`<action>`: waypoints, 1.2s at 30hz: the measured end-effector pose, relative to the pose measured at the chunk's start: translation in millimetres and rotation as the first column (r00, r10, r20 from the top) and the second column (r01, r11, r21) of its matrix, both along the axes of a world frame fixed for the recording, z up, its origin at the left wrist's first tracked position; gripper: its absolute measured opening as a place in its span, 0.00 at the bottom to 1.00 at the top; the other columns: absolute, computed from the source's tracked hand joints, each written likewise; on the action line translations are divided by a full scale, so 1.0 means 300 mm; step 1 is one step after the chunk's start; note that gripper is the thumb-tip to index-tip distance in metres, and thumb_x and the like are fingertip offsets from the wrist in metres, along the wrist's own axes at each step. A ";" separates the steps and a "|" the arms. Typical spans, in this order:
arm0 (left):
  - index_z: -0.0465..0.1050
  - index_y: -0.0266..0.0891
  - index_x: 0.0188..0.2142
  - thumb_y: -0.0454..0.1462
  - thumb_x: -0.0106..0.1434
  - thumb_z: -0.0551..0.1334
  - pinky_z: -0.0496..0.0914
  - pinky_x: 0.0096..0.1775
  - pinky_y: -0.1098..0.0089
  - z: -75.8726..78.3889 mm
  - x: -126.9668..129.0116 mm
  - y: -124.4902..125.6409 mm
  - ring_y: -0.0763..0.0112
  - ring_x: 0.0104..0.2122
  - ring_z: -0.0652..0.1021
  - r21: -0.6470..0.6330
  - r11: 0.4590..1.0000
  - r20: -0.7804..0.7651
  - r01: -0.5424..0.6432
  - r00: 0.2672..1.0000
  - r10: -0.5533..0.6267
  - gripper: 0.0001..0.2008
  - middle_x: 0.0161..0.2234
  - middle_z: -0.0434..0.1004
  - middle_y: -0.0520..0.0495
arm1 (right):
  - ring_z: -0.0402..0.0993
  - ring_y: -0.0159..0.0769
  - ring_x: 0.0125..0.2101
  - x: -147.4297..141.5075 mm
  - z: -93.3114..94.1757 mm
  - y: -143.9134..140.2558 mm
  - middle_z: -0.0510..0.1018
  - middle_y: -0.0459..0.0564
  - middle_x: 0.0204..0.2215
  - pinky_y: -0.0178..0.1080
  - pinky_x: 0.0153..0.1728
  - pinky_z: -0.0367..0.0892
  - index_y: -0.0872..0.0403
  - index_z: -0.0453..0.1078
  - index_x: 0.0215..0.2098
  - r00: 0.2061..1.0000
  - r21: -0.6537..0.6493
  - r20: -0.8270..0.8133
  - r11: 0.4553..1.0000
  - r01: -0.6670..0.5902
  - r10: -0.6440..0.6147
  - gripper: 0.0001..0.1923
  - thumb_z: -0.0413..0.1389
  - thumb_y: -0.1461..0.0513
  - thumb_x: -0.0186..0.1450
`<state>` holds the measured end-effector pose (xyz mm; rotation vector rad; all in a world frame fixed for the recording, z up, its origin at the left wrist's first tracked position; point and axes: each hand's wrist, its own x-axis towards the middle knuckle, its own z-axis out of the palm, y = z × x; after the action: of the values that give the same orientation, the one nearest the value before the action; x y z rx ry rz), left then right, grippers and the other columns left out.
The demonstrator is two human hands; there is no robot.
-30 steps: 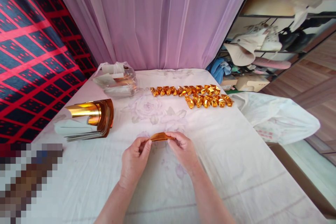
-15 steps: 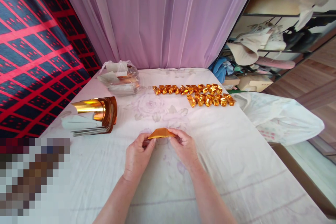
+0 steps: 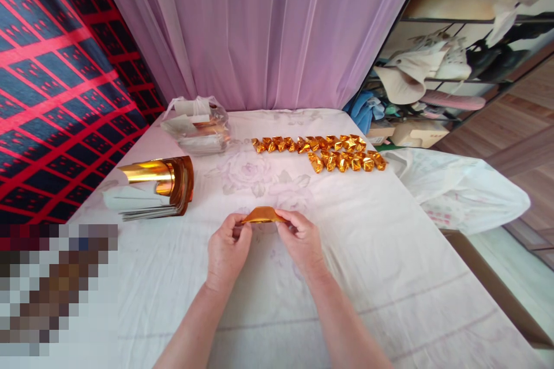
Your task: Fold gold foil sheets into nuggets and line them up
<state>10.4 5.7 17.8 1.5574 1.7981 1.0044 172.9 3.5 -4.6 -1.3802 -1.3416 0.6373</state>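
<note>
Between my two hands is a folded piece of gold foil paper [image 3: 262,215], flat on top with tapering ends. My left hand [image 3: 228,248] pinches its left end between thumb and fingers. At the right end, my right hand [image 3: 302,242] grips it the same way. Beyond my hands lie two rows of folded gold foil pieces [image 3: 320,144], puffed and shiny. To the left sits a curled stack of gold foil sheets [image 3: 173,181], its pale sheet edges fanned toward me.
A clear plastic bag [image 3: 197,127] with more sheets stands at the table's back left. The floral cloth [image 3: 259,300] covers the table. A white plastic bag [image 3: 471,190] and a shoe shelf [image 3: 437,81] are at the right; a purple curtain [image 3: 268,29] hangs behind.
Both hands have shifted very slightly left with the foil paper, whose flat top now faces me a little more. The view has moved slightly; the foil rows and stack stay in place.
</note>
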 end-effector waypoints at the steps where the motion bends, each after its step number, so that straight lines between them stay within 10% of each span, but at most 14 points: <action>1: 0.73 0.44 0.36 0.44 0.58 0.55 0.68 0.29 0.73 0.000 0.001 -0.001 0.72 0.22 0.76 0.001 1.000 -0.006 -0.003 1.000 0.003 0.12 0.24 0.78 0.55 | 0.77 0.34 0.31 -0.002 0.001 -0.001 0.83 0.49 0.35 0.36 0.34 0.72 0.50 0.79 0.40 1.000 0.006 0.013 1.000 0.002 -0.002 0.14 0.54 0.62 0.60; 36: 0.75 0.44 0.36 0.41 0.68 0.56 0.64 0.31 0.71 0.016 -0.004 -0.010 0.67 0.30 0.80 -0.023 0.992 -0.468 0.124 0.875 -0.121 0.10 0.30 0.82 0.50 | 0.78 0.38 0.27 0.023 0.022 -0.011 0.83 0.49 0.27 0.36 0.29 0.69 0.48 0.79 0.32 0.943 -0.077 0.321 0.990 0.119 -0.088 0.12 0.54 0.56 0.63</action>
<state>9.4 2.7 22.5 2.0226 1.9691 0.6030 179.7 0.3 2.2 -1.6733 -1.4931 0.4240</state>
